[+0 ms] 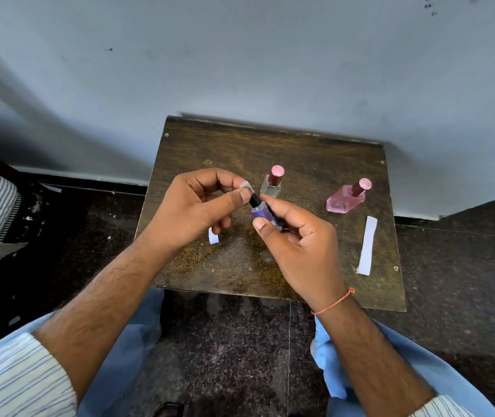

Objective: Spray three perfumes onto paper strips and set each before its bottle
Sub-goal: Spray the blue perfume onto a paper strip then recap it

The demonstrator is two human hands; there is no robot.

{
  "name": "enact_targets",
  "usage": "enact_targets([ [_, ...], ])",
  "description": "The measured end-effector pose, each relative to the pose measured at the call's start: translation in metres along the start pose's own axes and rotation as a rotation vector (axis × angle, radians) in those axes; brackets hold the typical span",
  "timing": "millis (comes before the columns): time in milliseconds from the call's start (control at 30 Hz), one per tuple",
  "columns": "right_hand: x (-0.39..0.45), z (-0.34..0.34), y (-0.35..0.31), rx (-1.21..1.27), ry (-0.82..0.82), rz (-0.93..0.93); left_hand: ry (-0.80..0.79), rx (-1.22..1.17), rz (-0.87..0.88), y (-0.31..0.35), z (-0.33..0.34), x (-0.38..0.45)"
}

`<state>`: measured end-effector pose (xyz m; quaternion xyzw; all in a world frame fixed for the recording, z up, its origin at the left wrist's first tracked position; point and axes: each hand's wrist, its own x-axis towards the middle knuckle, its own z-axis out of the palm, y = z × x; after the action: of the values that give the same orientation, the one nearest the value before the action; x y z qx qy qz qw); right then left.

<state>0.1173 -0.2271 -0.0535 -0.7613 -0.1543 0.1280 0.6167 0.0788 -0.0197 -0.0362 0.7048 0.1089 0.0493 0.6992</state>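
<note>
My right hand [300, 245] grips a small purple perfume bottle [262, 212] above the table, its black nozzle [254, 200] pointing up and left. My left hand [192, 209] pinches the pale upper end of a white paper strip [246, 186] between thumb and forefinger, right at the nozzle. The strip's curled lower end [213, 236] sticks out below that hand. A clear bottle with a pink cap [272, 188] stands behind the hands. A pink bottle [345, 201] stands at the right, with a white strip [367, 245] lying flat in front of it.
The small dark wooden table [300, 145] stands against a pale wall, over dark speckled floor. My knees in blue trousers are under its near edge. A striped cloth lies at the far left edge.
</note>
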Motion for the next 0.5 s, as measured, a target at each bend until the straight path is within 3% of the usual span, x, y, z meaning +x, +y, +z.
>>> enact_targets([
  [200,-0.0011,-0.0010,-0.0016,0.016,0.006,-0.054,-0.016,-0.110,0.020,-0.0027,0.0054,-0.0019],
  [500,-0.0008,-0.0034,-0.0046,0.136,-0.033,-0.060,-0.041,-0.064,0.123,-0.0005,0.0046,-0.0052],
])
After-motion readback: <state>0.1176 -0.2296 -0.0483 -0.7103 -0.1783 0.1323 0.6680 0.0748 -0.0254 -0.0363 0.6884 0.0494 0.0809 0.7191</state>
